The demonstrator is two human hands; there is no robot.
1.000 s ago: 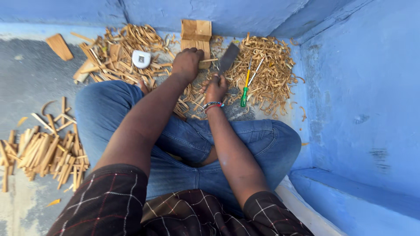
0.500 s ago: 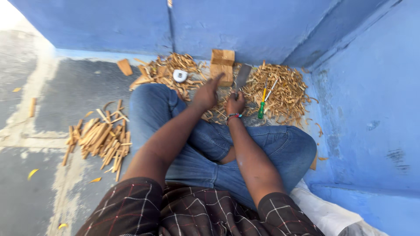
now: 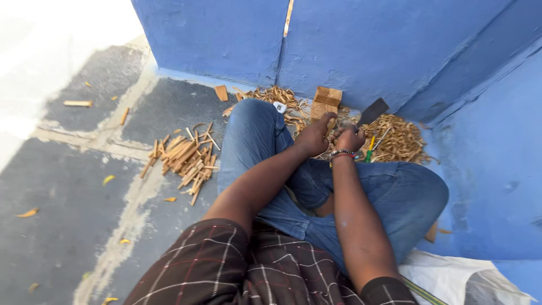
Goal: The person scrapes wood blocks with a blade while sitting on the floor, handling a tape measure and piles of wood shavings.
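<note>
I sit cross-legged in blue jeans in a blue-walled corner. My left hand (image 3: 312, 136) is closed around a short wooden stick (image 3: 331, 123), held upright over my lap. Right beside it, nearly touching, my right hand (image 3: 349, 137) with a beaded wristband grips the handle of a dark flat-bladed knife (image 3: 372, 111). The blade points up and away to the right. A wooden block (image 3: 326, 101) stands on the floor just beyond both hands, among wood shavings (image 3: 398, 139).
A heap of split wooden sticks (image 3: 185, 159) lies on the grey floor left of my knee. A small white object (image 3: 280, 107) and a green-yellow tool (image 3: 370, 153) lie in the shavings. A white bag (image 3: 451, 277) sits at the lower right. Blue walls close off the back and right.
My hands have drawn closer together above my lap, and the knife blade now points up to the right. The view has swung left, showing more floor.
</note>
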